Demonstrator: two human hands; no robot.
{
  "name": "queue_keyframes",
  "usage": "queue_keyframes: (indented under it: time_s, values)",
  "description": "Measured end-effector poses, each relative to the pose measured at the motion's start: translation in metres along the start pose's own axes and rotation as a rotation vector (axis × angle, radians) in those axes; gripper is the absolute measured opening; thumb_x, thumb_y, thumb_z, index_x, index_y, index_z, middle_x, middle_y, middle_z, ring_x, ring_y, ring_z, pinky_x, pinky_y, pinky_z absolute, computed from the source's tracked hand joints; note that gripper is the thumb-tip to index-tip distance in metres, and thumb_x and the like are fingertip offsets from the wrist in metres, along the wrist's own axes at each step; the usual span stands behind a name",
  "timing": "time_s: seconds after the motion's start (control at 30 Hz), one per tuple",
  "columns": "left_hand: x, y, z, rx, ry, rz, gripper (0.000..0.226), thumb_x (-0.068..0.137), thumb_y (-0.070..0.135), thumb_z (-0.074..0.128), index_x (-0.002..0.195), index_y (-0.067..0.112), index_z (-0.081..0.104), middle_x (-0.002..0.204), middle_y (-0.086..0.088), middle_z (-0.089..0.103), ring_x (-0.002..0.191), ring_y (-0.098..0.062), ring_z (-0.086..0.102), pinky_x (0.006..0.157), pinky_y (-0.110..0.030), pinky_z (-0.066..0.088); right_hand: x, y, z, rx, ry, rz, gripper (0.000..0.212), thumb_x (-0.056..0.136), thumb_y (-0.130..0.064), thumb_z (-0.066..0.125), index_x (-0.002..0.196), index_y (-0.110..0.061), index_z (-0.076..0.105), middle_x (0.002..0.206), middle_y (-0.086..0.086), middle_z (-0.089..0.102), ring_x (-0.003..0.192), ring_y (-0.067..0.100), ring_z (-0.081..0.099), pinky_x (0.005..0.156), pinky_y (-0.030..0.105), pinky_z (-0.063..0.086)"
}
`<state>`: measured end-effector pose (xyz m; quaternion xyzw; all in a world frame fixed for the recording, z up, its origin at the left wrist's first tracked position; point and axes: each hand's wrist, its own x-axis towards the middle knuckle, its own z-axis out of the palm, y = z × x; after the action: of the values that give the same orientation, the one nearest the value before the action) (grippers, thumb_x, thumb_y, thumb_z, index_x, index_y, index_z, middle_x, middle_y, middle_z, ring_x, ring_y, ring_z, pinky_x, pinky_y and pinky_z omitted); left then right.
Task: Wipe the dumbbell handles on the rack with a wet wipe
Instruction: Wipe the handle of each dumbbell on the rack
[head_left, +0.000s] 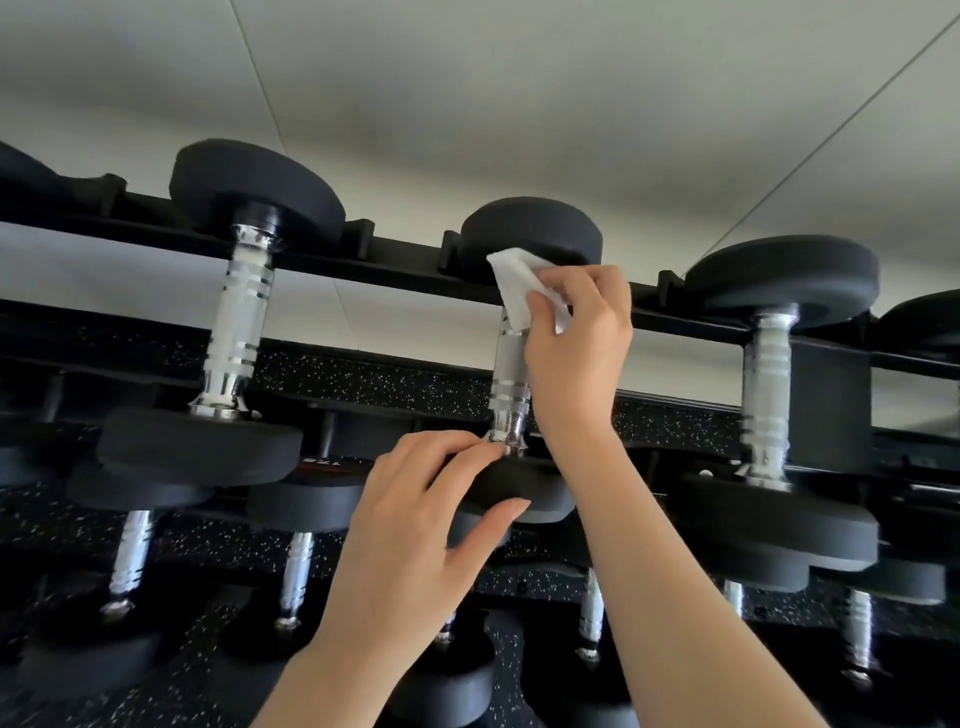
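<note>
Head view, right hand (574, 358) pinching a white wipe (514, 291) against the middle dumbbell's chrome handle (509, 400) on the top rail of the black rack (405, 260), left hand (415, 535) gripping its near weight, neighbouring dumbbells (234, 322) either side, more below, speckled black floor (363, 384), pale wall (519, 104) behind.

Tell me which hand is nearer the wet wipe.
Right. The right hand pinches the wet wipe against the top of the middle dumbbell's handle. The left hand is lower, gripping that dumbbell's near head, apart from the wipe.
</note>
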<state>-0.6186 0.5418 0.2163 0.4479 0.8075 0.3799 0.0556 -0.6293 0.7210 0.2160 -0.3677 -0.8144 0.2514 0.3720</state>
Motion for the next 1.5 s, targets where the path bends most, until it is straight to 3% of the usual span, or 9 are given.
queue_keyframes:
  time_s: [0.17, 0.27, 0.4, 0.57, 0.87, 1.03, 1.17, 1.33, 1.5]
  values:
    - [0.001, -0.002, 0.001, 0.0, 0.01, 0.008, 0.037, 0.088, 0.043, 0.056, 0.114, 0.017, 0.064, 0.11, 0.007, 0.058, 0.104, -0.013, 0.053, 0.087, -0.033, 0.043, 0.0, -0.002, 0.001, 0.172, 0.006, 0.069, 0.013, 0.08, -0.001, 0.064, 0.09, -0.007, 0.072, 0.094, 0.003, 0.06, 0.084, 0.007, 0.053, 0.069, 0.013, 0.042]
    - [0.001, -0.003, 0.001, -0.018, 0.021, 0.009, 0.037, 0.088, 0.043, 0.057, 0.113, 0.017, 0.064, 0.109, 0.006, 0.058, 0.104, -0.013, 0.054, 0.086, -0.036, 0.044, 0.004, -0.003, -0.003, 0.155, -0.071, 0.086, 0.01, 0.079, -0.002, 0.067, 0.087, -0.004, 0.072, 0.093, 0.003, 0.061, 0.078, 0.006, 0.052, 0.068, 0.004, 0.038]
    - [0.001, -0.004, 0.001, -0.043, 0.03, 0.022, 0.035, 0.087, 0.042, 0.058, 0.113, 0.019, 0.062, 0.108, 0.007, 0.058, 0.103, -0.013, 0.054, 0.085, -0.038, 0.045, -0.002, -0.003, -0.023, 0.116, -0.296, 0.096, 0.005, 0.078, -0.007, 0.071, 0.082, -0.009, 0.07, 0.087, -0.005, 0.059, 0.072, -0.006, 0.052, 0.068, 0.003, 0.039]
    - [0.0, -0.006, 0.001, -0.095, 0.059, -0.015, 0.038, 0.085, 0.044, 0.06, 0.108, 0.013, 0.066, 0.108, 0.004, 0.058, 0.103, -0.015, 0.055, 0.085, -0.039, 0.048, -0.028, -0.003, -0.045, 0.068, -0.538, 0.124, 0.008, 0.072, -0.008, 0.076, 0.075, -0.014, 0.07, 0.075, -0.012, 0.057, 0.071, -0.002, 0.052, 0.066, 0.005, 0.04]
    - [-0.001, -0.008, 0.003, -0.087, 0.101, -0.024, 0.04, 0.082, 0.046, 0.063, 0.102, 0.013, 0.066, 0.106, 0.004, 0.057, 0.1, -0.018, 0.056, 0.083, -0.04, 0.048, -0.031, -0.006, -0.059, -0.012, -0.769, 0.216, 0.009, 0.07, -0.016, 0.079, 0.077, -0.02, 0.074, 0.074, -0.002, 0.066, 0.065, 0.005, 0.055, 0.061, 0.009, 0.042]
    - [0.001, -0.008, 0.001, -0.092, 0.071, -0.039, 0.042, 0.082, 0.048, 0.063, 0.103, 0.012, 0.067, 0.104, 0.006, 0.056, 0.098, -0.015, 0.056, 0.082, -0.037, 0.048, -0.034, 0.002, -0.068, 0.036, -0.722, 0.348, 0.01, 0.072, -0.015, 0.077, 0.075, -0.022, 0.071, 0.069, -0.008, 0.067, 0.062, -0.003, 0.058, 0.063, 0.007, 0.046]
    - [0.001, -0.009, 0.001, -0.089, 0.072, -0.029, 0.043, 0.083, 0.049, 0.062, 0.102, 0.011, 0.067, 0.103, 0.005, 0.056, 0.095, -0.016, 0.055, 0.082, -0.033, 0.047, -0.039, 0.007, -0.068, 0.102, -0.647, 0.424, 0.016, 0.073, -0.013, 0.077, 0.071, -0.024, 0.066, 0.073, -0.01, 0.069, 0.068, -0.002, 0.064, 0.07, 0.014, 0.052]
    - [0.002, -0.008, 0.001, -0.083, 0.071, -0.033, 0.044, 0.083, 0.049, 0.061, 0.101, 0.01, 0.068, 0.101, 0.003, 0.057, 0.094, -0.017, 0.056, 0.08, -0.033, 0.046, -0.042, 0.006, -0.059, 0.156, -0.546, 0.516, 0.015, 0.073, -0.02, 0.078, 0.067, -0.016, 0.064, 0.063, -0.001, 0.068, 0.059, 0.008, 0.061, 0.061, 0.021, 0.05]
    - [0.002, -0.008, 0.0, -0.076, 0.057, -0.036, 0.044, 0.083, 0.051, 0.06, 0.101, 0.012, 0.068, 0.101, 0.005, 0.056, 0.095, -0.014, 0.055, 0.081, -0.031, 0.046, -0.033, 0.003, -0.044, 0.244, -0.379, 0.533, 0.016, 0.076, -0.02, 0.076, 0.067, -0.015, 0.064, 0.059, -0.006, 0.064, 0.053, 0.0, 0.055, 0.056, 0.012, 0.044]
